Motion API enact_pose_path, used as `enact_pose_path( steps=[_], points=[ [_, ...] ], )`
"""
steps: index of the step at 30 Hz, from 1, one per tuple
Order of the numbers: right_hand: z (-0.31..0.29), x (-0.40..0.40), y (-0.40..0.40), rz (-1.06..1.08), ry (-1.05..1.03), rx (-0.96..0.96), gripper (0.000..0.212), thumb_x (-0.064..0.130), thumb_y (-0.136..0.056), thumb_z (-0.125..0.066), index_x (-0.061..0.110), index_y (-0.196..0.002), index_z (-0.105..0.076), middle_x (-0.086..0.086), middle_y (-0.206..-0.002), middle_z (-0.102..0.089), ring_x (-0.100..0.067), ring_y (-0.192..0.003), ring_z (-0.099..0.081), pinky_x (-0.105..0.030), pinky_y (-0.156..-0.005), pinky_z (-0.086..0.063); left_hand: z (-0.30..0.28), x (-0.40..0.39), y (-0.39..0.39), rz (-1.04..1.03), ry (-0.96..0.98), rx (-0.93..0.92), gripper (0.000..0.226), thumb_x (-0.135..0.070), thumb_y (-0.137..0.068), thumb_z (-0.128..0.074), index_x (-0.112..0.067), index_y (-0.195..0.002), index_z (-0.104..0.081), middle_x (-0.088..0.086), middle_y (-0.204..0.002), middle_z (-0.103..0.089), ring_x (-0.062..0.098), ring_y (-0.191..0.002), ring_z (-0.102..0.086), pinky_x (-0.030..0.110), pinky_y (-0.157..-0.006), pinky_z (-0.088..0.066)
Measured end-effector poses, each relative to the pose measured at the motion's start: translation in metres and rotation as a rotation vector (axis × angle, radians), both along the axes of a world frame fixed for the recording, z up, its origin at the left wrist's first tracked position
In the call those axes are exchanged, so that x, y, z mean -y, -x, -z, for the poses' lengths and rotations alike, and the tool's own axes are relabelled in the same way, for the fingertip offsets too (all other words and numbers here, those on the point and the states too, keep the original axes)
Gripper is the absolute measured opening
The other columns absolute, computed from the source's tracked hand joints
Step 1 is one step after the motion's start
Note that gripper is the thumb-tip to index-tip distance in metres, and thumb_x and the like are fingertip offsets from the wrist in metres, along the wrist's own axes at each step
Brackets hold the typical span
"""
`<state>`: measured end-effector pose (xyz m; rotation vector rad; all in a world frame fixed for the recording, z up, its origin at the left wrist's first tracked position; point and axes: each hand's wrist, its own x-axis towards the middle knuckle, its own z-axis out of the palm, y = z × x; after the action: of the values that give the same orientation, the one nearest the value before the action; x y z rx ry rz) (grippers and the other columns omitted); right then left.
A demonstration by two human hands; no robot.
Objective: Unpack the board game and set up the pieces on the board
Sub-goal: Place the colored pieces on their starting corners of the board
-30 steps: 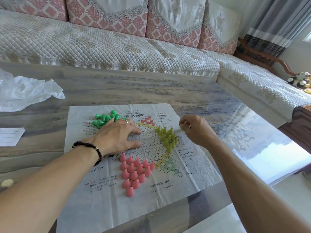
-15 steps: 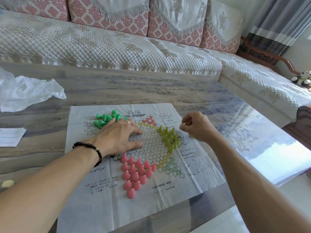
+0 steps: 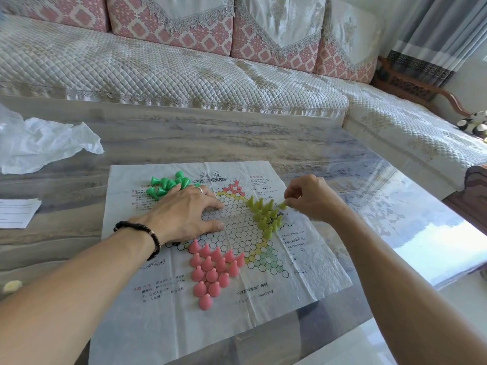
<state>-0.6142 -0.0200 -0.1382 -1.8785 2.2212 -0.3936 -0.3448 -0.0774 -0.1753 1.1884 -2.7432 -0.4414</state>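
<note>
— Where was the right hand [image 3: 313, 198]?
— Right of centre, fingers [image 3: 290, 200] pinched on one yellow-green plastic cone piece [image 3: 282, 205] beside its group.
— The left hand [image 3: 184, 214]?
— Flat, fingers spread (holding nothing), on the printed paper game board [image 3: 303, 270].

Home living room: quilted sofa [image 3: 163, 75], curtains [image 3: 432, 35]

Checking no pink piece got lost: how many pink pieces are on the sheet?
15 pink pieces, a triangle on the paper board's near point: rows of five, four, three, two, one, narrowing toward the person. None seems hidden.
</note>
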Motion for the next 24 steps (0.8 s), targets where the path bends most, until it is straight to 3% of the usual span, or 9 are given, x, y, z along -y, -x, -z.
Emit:
enact_pose_path(
  steps=[6,17,20,24],
  points=[
    [-0.004,-0.004,-0.008,-0.048,-0.017,0.000,0.006,0.010,-0.083,-0.070,0.016,-0.081,-0.071,0.008,-0.074,-0.066,-0.002,-0.068,-0.060,-0.010,-0.057,-0.039,0.000,0.000,0.000,0.001,0.002,0.000,0.056,-0.062,-0.084,-0.053,-0.037,-0.134,-0.049,-0.013,-0.144,-0.039,0.011,-0.132,-0.035,0.041,-0.114,-0.014],
    [-0.002,-0.004,-0.013,-0.071,-0.008,-0.014,0.004,0.010,-0.084,-0.069,0.014,-0.085,-0.071,0.004,-0.079,-0.068,-0.010,-0.075,-0.064,-0.021,-0.067,-0.053,0.002,0.001,-0.001,0.003,0.013,0.001,0.056,-0.063,-0.083,-0.053,-0.037,-0.133,-0.049,-0.015,-0.143,-0.040,0.010,-0.130,-0.037,0.042,-0.114,-0.016],
    [0.000,-0.005,-0.009,-0.058,-0.005,0.034,0.014,0.011,-0.083,-0.069,0.016,-0.096,-0.069,0.006,-0.079,-0.067,-0.007,-0.071,-0.063,-0.016,-0.062,-0.046,0.001,0.001,0.000,0.002,0.013,-0.007,0.055,-0.063,-0.083,-0.053,-0.038,-0.132,-0.050,-0.015,-0.143,-0.040,0.010,-0.130,-0.037,0.041,-0.113,-0.016],
    [-0.002,-0.008,0.003,-0.002,0.073,0.036,0.022,0.006,-0.083,-0.063,0.016,-0.101,-0.070,0.007,-0.080,-0.066,-0.007,-0.071,-0.063,-0.021,-0.065,-0.050,0.002,0.002,0.000,0.001,0.015,-0.003,0.055,-0.063,-0.083,-0.053,-0.038,-0.133,-0.050,-0.015,-0.143,-0.040,0.010,-0.131,-0.036,0.040,-0.113,-0.015]
  ],
)
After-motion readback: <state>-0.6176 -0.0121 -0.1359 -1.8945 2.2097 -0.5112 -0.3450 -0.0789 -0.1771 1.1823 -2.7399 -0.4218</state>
